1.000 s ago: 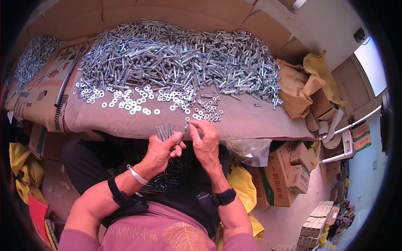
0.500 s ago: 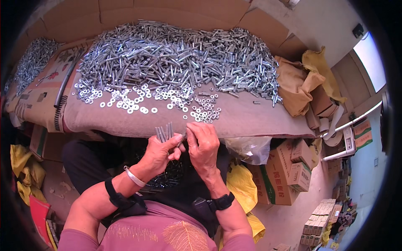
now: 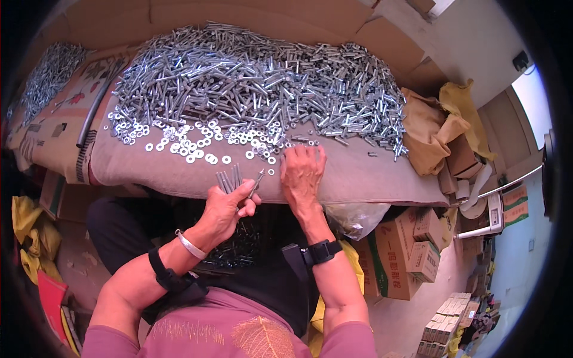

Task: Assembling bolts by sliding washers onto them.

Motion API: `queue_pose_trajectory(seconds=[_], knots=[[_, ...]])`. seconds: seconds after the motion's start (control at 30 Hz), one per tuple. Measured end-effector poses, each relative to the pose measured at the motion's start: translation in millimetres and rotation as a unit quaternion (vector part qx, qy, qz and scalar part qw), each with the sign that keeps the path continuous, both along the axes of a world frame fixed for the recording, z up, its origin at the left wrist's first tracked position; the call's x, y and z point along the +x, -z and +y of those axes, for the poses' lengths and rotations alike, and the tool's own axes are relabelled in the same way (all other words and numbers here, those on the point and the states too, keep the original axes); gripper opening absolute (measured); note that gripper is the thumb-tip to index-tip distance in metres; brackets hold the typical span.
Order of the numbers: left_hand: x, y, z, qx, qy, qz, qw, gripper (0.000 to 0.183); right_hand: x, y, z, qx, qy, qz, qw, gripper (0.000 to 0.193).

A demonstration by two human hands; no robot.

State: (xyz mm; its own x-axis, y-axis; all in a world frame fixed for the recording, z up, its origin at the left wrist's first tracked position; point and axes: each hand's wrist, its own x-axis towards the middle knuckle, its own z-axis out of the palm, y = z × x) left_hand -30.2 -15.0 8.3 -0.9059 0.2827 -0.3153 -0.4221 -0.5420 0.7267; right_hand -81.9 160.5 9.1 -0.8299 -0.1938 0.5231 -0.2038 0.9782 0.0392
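My left hand (image 3: 224,210) is closed around several silver metal bolts (image 3: 229,179), their shafts fanning upward. Between its thumb and fingers one bolt (image 3: 258,179) leans to the right, with a small fitting near its top. Farther forward, my right hand (image 3: 303,174) rests on the cushioned surface among small metal nuts (image 3: 274,149). Its fingers bend downward and their tips are hidden, so whatever they pinch does not show. Loose flat washers (image 3: 192,147) are scattered left of that hand. Behind them rises a wide heap of bolts (image 3: 250,86).
A metal rod (image 3: 92,119) and a smaller bolt pile (image 3: 54,71) lie at left. Brown sacking (image 3: 425,134) sits at the right end. A clear plastic bag (image 3: 356,218) and cardboard boxes (image 3: 394,253) stand below the right edge. Dark metal parts (image 3: 236,247) lie in my lap.
My right hand has left the bolt by my left hand and moved forward onto the nuts. The left hand keeps its bolts, almost in place. The view has shifted slightly.
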Motion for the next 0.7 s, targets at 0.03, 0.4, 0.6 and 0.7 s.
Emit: queue_pose_trajectory(seconds=[0.03, 0.4, 0.6, 0.7], knots=[[0, 1, -1, 0.003, -0.001, -0.001, 1.000, 0.019, 1, -3, -2, -0.022, -0.006, 0.007, 1.000, 0.007], [12, -2, -2, 0.006, 0.015, 0.015, 1.000, 0.020, 60, -16, -27, -0.443, -0.067, -0.088, 0.890, 0.012], [15, -1, -12, 0.042, 0.092, -0.030, 0.994, 0.021, 76, -9, -26, -0.573, -0.069, -0.130, 0.806, 0.014], [19, 4, -16, 0.075, 0.130, -0.088, 0.985, 0.021, 84, -6, -27, -0.660, -0.094, -0.157, 0.728, 0.013]])
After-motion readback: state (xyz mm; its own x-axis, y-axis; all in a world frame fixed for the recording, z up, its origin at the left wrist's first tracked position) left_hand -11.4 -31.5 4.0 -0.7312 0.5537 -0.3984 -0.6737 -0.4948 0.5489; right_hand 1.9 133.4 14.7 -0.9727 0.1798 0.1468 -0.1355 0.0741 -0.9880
